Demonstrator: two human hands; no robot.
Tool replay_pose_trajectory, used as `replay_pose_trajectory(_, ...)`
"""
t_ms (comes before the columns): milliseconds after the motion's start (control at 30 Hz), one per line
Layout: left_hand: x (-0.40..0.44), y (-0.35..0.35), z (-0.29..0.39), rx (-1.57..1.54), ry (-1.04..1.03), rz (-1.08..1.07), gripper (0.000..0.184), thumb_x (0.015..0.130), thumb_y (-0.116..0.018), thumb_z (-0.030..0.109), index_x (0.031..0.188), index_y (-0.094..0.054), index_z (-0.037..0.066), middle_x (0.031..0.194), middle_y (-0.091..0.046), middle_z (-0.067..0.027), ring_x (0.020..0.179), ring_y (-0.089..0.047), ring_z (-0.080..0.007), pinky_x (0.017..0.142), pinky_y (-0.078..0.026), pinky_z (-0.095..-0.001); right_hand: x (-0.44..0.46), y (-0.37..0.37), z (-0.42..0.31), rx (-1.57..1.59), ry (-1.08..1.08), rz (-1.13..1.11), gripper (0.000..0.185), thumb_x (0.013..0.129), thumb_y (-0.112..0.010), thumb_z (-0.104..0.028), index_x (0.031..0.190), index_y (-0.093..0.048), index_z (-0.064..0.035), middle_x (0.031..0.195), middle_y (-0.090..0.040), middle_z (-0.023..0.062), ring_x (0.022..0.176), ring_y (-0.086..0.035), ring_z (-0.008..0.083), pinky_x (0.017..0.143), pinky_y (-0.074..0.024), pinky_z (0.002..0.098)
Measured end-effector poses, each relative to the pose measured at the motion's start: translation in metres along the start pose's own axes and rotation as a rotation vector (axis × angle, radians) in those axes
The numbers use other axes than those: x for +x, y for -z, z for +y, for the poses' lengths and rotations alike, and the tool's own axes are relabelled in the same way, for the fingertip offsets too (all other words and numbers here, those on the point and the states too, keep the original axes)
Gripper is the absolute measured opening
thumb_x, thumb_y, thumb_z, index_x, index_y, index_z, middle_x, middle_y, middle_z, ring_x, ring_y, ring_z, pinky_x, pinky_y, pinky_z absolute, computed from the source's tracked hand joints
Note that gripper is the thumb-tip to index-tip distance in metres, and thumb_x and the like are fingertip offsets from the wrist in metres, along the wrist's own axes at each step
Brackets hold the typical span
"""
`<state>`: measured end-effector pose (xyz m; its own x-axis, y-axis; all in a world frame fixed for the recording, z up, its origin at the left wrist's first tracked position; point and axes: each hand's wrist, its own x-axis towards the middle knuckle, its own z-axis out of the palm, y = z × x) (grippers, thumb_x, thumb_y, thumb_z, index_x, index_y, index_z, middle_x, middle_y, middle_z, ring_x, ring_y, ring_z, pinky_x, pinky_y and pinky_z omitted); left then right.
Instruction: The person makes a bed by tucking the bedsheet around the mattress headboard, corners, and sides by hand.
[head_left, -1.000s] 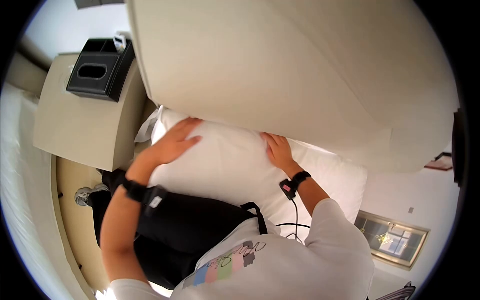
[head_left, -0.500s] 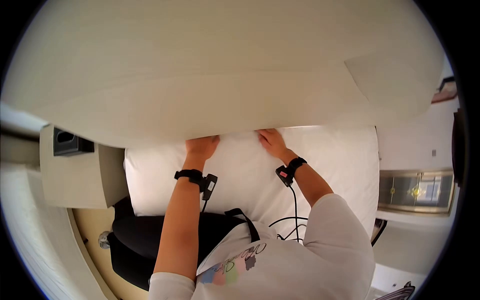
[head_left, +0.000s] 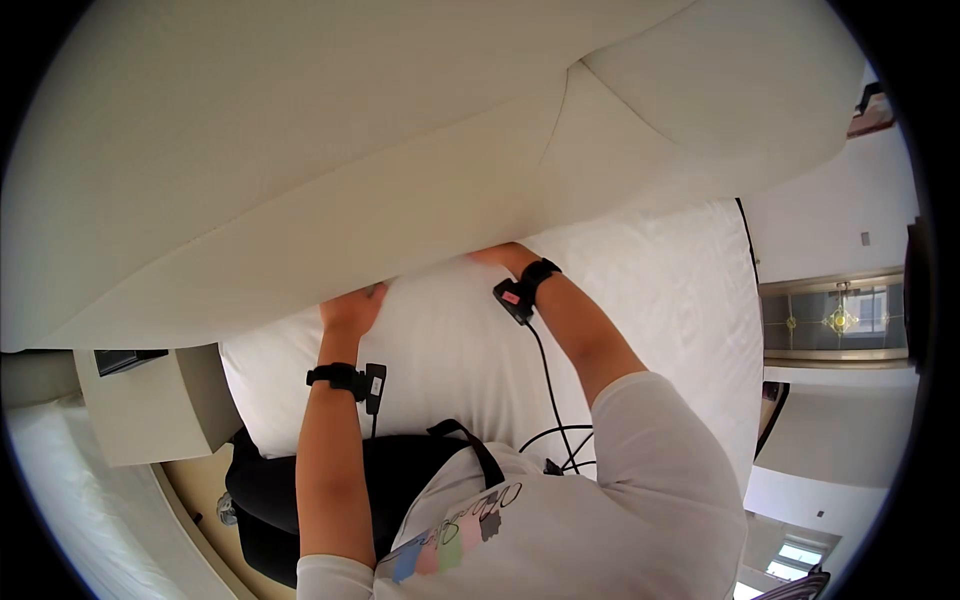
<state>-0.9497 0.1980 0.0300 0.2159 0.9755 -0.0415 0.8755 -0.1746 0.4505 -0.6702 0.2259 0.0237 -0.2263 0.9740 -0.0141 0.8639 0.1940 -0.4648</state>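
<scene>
This is a bedroom, apparently in a home: a white-sheeted bed (head_left: 660,300) meets a broad, padded beige headboard (head_left: 330,150), with a pale bedside table (head_left: 150,415) next to it bearing a black box (head_left: 127,361). Farther off, a framed decorative glass panel (head_left: 835,318) carries gold-coloured ornaments.

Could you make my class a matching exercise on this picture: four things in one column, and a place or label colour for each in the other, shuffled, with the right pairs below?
1. White bedding
2. Black box
3. Left-wrist device
4. Right-wrist device

A. On the beige cabinet
B. Has a pink-red label
C. Beneath the left hand and right hand
D. Has a white label

Pairs: 1-C, 2-A, 3-D, 4-B.
</scene>
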Motion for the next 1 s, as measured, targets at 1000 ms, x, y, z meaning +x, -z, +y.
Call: replay_pose_trajectory(1000,-0.017,0.017,-0.005,0.028,0.122,-0.165,0.051,0.086,-0.052,0.041,0.127,-0.054,0.011,0.133,-0.051,-0.0095,0.125,-0.042,-0.0276,0.106,-0.030,-0.0439,-0.100,0.076,0.120,-0.261,-0.016,0.213,0.033,0.074,-0.052,-0.005,0.106,-0.059,-0.0029,0.105,-0.059,0.0215,0.099,-0.051,0.0425,0.087,-0.0413,0.0494)
